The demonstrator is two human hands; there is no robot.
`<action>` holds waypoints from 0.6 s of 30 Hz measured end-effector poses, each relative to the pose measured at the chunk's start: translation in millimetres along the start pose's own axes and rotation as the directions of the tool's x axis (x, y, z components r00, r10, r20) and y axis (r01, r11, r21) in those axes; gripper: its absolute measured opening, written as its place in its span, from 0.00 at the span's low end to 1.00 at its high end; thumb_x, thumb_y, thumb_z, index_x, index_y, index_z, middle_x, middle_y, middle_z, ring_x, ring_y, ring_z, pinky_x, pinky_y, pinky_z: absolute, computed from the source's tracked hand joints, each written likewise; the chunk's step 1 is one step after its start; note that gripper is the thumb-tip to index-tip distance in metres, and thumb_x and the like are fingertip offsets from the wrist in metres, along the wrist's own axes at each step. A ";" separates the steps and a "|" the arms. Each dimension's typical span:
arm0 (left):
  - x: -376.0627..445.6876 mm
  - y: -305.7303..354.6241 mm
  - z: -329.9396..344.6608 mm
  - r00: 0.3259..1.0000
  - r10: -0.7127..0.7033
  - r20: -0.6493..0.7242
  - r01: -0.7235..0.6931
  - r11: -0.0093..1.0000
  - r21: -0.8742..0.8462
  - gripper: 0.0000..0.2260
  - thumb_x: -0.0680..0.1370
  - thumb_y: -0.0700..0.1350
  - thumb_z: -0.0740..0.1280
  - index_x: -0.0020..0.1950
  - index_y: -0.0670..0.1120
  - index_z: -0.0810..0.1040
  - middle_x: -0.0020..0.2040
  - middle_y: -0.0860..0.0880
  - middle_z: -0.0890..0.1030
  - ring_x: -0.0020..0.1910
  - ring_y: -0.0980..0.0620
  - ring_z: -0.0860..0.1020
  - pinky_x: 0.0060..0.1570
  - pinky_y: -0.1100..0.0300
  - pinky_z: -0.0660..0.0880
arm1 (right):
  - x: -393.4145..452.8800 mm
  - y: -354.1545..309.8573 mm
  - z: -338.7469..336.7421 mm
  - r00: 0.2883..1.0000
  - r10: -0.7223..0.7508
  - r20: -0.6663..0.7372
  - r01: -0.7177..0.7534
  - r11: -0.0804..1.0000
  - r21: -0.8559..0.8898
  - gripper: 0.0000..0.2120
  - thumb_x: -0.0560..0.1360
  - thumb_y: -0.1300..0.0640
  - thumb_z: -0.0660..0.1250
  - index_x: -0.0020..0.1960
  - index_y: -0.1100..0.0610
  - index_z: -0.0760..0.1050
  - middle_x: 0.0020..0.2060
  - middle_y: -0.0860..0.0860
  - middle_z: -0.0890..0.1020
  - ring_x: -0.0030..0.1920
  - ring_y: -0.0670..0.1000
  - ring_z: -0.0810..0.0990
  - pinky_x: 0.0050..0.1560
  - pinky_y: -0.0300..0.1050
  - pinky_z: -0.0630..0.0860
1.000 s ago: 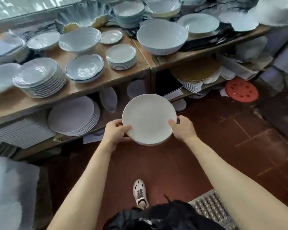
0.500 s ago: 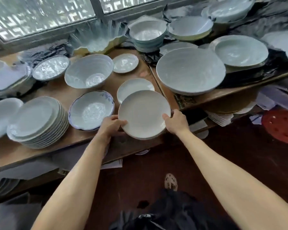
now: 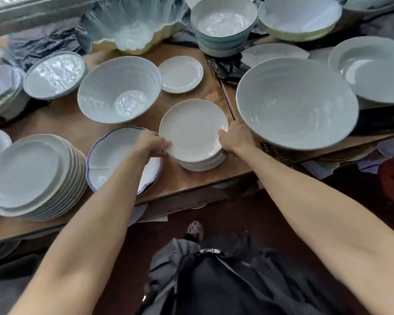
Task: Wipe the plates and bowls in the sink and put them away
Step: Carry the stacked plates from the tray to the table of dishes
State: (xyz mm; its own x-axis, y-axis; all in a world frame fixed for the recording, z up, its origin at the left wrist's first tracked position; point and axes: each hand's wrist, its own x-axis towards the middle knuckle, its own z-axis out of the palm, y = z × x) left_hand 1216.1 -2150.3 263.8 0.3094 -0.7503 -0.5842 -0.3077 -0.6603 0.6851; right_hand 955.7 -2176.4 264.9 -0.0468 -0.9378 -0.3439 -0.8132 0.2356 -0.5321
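Left of the left fingers (image 3: pixel 163 144): the blue-rimmed plate (image 3: pixel 109 155) lies under the left hand (image 3: pixel 149 145), close against the stack (image 3: pixel 200 162).
Right of the right fingers (image 3: pixel 223 135): the big bowl (image 3: pixel 298 103) overhangs just beside the right hand (image 3: pixel 236 138).
Beyond the fingers: bare wood (image 3: pixel 152 119), then the ribbed bowl (image 3: pixel 120 89) and small plate (image 3: pixel 180 73).
Toward the body: the bare shelf edge (image 3: pixel 191 185) is open.

Two hands (image 3: pixel 151 143) (image 3: pixel 236 137); three plate stacks (image 3: pixel 199 161) (image 3: pixel 35 178) (image 3: pixel 2 92); two big bowls (image 3: pixel 120 87) (image 3: pixel 297 103).
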 end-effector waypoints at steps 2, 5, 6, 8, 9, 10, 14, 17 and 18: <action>10.1 -2.9 0.9 1.000 -0.009 -0.002 0.009 1.000 0.020 0.09 0.78 0.29 0.73 0.57 0.31 0.83 0.44 0.43 0.82 0.37 0.47 0.83 0.38 0.50 0.87 | 2.5 -1.5 2.6 1.000 -0.004 0.009 0.004 0.999 -0.042 0.26 0.83 0.48 0.63 0.72 0.67 0.72 0.64 0.65 0.82 0.63 0.66 0.81 0.57 0.51 0.75; 18.0 -3.1 3.3 1.000 0.010 -0.004 -0.010 0.999 0.046 0.09 0.77 0.30 0.75 0.56 0.31 0.83 0.45 0.41 0.83 0.35 0.45 0.84 0.41 0.46 0.88 | 6.7 -1.1 3.0 1.000 0.017 0.019 -0.015 0.995 -0.099 0.24 0.84 0.49 0.61 0.72 0.67 0.73 0.63 0.65 0.82 0.63 0.66 0.80 0.53 0.50 0.72; 18.5 -1.7 4.7 1.000 0.013 -0.002 -0.013 0.999 0.051 0.08 0.77 0.30 0.74 0.55 0.30 0.83 0.44 0.41 0.83 0.35 0.45 0.84 0.39 0.47 0.87 | 7.4 -0.7 1.5 0.999 0.023 0.022 -0.020 0.992 -0.121 0.24 0.84 0.49 0.61 0.71 0.66 0.74 0.63 0.65 0.82 0.63 0.66 0.81 0.53 0.50 0.72; 18.3 1.3 7.9 1.000 0.017 0.005 -0.017 0.998 0.060 0.07 0.77 0.29 0.74 0.54 0.31 0.83 0.43 0.41 0.83 0.35 0.43 0.84 0.39 0.46 0.87 | 8.4 -0.3 -2.1 0.999 0.023 0.028 -0.018 0.988 -0.153 0.23 0.84 0.49 0.60 0.68 0.67 0.77 0.62 0.66 0.82 0.61 0.66 0.81 0.53 0.50 0.73; 18.9 2.5 8.9 1.000 0.020 0.004 -0.020 0.998 0.065 0.06 0.76 0.30 0.74 0.53 0.31 0.83 0.42 0.41 0.83 0.36 0.42 0.85 0.41 0.45 0.88 | 9.1 0.1 -3.1 0.999 0.020 0.034 -0.014 0.985 -0.171 0.23 0.83 0.50 0.60 0.66 0.67 0.78 0.61 0.66 0.83 0.61 0.66 0.81 0.53 0.50 0.73; 19.8 3.8 9.6 1.000 0.022 0.005 -0.023 0.997 0.071 0.06 0.76 0.30 0.75 0.52 0.31 0.84 0.43 0.40 0.84 0.38 0.40 0.86 0.44 0.43 0.88 | 8.6 -0.5 -4.5 0.999 0.018 0.040 -0.010 0.982 -0.189 0.22 0.83 0.50 0.61 0.65 0.67 0.79 0.61 0.66 0.83 0.60 0.65 0.82 0.51 0.49 0.73; 25.1 3.5 9.1 1.000 0.017 0.002 -0.017 0.996 0.085 0.08 0.75 0.31 0.76 0.54 0.32 0.84 0.48 0.38 0.86 0.41 0.39 0.88 0.48 0.42 0.87 | 7.2 -3.9 -6.2 0.999 0.002 0.049 0.011 0.966 -0.259 0.20 0.83 0.52 0.62 0.63 0.67 0.80 0.58 0.65 0.84 0.59 0.65 0.82 0.49 0.47 0.71; 28.3 -1.9 10.4 0.999 0.035 -0.008 -0.033 0.994 0.108 0.07 0.73 0.33 0.78 0.51 0.35 0.85 0.49 0.38 0.87 0.40 0.38 0.89 0.46 0.43 0.88 | 8.2 -3.4 -7.3 0.998 -0.012 0.065 0.032 0.951 -0.307 0.19 0.83 0.53 0.61 0.62 0.67 0.80 0.58 0.65 0.84 0.58 0.65 0.83 0.48 0.47 0.71; 29.5 -3.3 11.3 0.999 0.041 -0.015 -0.039 0.992 0.119 0.07 0.73 0.34 0.78 0.50 0.36 0.85 0.49 0.38 0.88 0.39 0.38 0.89 0.46 0.42 0.88 | 7.8 -4.0 -8.3 0.997 -0.010 0.071 0.032 0.949 -0.315 0.19 0.84 0.54 0.61 0.62 0.68 0.79 0.59 0.65 0.84 0.59 0.65 0.82 0.48 0.48 0.71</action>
State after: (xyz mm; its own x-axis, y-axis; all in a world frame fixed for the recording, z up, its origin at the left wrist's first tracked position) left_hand 1216.1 -2170.6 239.4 0.3102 -0.7763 -0.5487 -0.4246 -0.6296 0.6507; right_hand 953.8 -2186.8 270.8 0.0029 -0.9198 -0.3923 -0.9556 0.1130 -0.2720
